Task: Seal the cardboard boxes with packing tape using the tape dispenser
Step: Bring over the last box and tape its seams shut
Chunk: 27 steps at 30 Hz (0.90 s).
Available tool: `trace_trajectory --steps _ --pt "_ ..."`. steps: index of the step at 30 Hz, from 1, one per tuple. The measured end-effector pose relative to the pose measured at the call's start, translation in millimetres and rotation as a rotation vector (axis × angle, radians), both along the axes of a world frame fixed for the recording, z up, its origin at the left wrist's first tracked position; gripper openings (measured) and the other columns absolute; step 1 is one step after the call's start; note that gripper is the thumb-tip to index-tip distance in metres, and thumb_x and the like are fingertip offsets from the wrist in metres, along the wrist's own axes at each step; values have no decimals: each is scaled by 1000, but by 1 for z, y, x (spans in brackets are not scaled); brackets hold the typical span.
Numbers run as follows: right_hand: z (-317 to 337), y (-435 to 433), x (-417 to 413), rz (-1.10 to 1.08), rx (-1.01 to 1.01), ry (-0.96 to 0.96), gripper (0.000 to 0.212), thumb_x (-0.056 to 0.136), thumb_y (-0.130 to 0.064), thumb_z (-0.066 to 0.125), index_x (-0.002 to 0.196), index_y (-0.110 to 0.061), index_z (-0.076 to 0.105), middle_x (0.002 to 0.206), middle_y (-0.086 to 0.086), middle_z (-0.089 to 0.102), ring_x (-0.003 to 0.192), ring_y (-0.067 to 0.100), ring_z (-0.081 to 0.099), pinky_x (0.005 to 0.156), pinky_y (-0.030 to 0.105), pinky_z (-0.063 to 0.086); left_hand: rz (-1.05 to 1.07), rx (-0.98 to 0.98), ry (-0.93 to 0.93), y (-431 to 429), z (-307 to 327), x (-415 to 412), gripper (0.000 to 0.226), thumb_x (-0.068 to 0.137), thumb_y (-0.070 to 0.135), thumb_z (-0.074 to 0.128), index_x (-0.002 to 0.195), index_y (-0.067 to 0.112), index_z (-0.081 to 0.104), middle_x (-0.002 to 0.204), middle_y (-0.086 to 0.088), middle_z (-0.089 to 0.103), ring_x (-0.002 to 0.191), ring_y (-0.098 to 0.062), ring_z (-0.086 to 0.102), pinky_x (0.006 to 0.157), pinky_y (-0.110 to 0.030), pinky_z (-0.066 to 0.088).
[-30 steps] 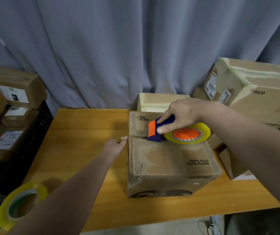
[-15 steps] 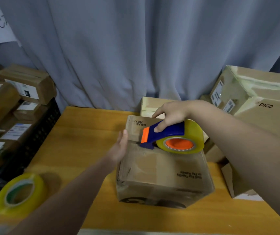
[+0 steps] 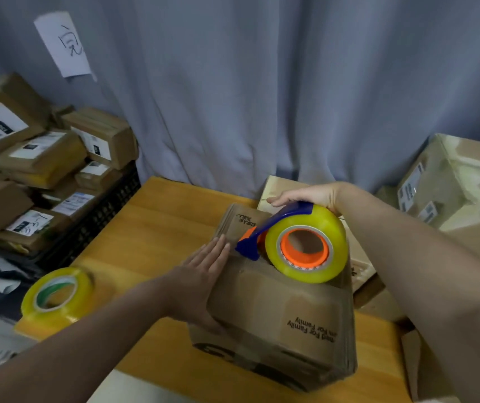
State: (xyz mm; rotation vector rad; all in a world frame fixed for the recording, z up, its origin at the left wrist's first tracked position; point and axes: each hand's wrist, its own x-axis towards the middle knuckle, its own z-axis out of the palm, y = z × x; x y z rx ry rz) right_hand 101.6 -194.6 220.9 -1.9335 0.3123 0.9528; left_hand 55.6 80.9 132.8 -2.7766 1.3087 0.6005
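A brown cardboard box [image 3: 288, 312] printed "For Family" sits on the wooden table [image 3: 151, 228]. My right hand [image 3: 308, 196] grips the blue handle of the tape dispenser [image 3: 297, 242], which carries a yellowish tape roll on an orange core. The dispenser is tilted, and its blue and orange front end touches the box top. My left hand [image 3: 201, 274] presses flat with straight fingers against the box's left side and top edge.
A spare yellow tape roll [image 3: 57, 295] lies at the table's left front corner. Labelled parcels [image 3: 44, 158] are stacked on a black crate at left. A large taped box [image 3: 460, 184] stands at right, a flat box behind the work box, and a grey curtain behind.
My left hand moved from beside the box to lie flat against its left side. My right hand tilted the dispenser up on its front end, and the box slid nearer to me.
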Motion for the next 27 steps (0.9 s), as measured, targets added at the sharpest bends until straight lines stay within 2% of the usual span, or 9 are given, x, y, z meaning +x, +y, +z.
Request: trace_trajectory --steps 4,6,9,14,16,18,20,23,27 --pt "-18 -14 6 -1 83 31 110 45 -50 91 138 -9 51 130 19 58 114 34 57 101 41 44 30 4 32 -1 -1 1 144 49 87 52 136 20 -41 141 4 -49 134 -12 -40 113 -26 -16" --pt "-23 -16 4 26 113 5 98 56 -49 86 140 -16 49 135 13 56 124 33 53 95 38 49 16 18 9 -1 -3 3 145 51 87 55 137 19 -39 143 4 -47 134 -12 -41 115 -30 -17" --pt "-20 -14 -3 77 114 -70 77 69 -47 73 139 -28 48 134 -1 57 116 21 60 95 35 51 -17 53 -46 -2 -4 6 142 47 92 41 138 17 -38 147 1 -42 136 -13 -38 115 -32 -19" --pt "30 21 -21 495 -364 -339 43 86 -54 60 127 -45 57 127 -17 57 105 3 57 94 26 49 -67 149 -74 -4 3 9 142 40 98 29 136 18 -39 145 3 -43 136 -13 -36 113 -34 -21" --pt "45 44 -34 657 -573 -459 33 94 -41 50 125 -36 62 125 -9 60 100 7 58 88 23 48 -69 167 -69 -3 4 11 139 38 102 17 134 19 -40 147 3 -42 135 -12 -36 112 -35 -22" --pt "46 65 -49 750 -702 -507 38 100 -36 38 127 -21 60 128 0 58 108 17 55 83 26 41 -30 131 -67 -2 1 12 133 39 103 1 134 19 -38 152 4 -34 137 -9 -33 114 -36 -19" --pt "37 77 -62 731 -767 -493 43 95 -51 44 120 -17 56 113 1 58 97 21 52 74 30 40 38 64 -90 -5 -2 11 129 42 100 -10 142 21 -30 157 6 -22 143 -10 -20 117 -36 -11" --pt "27 77 -69 745 -944 -564 56 79 -61 63 119 -25 49 95 -8 51 85 18 47 73 32 43 95 0 -181 -13 -7 11 127 48 95 -16 152 23 -10 159 7 -4 146 -12 -3 117 -34 -1" --pt "32 67 -75 711 -922 -603 56 83 -51 63 136 -41 48 112 -7 58 94 18 51 77 31 46 98 -37 -164 -12 -11 12 124 51 96 -12 151 23 -12 159 8 -13 138 -1 -18 115 -28 -10"
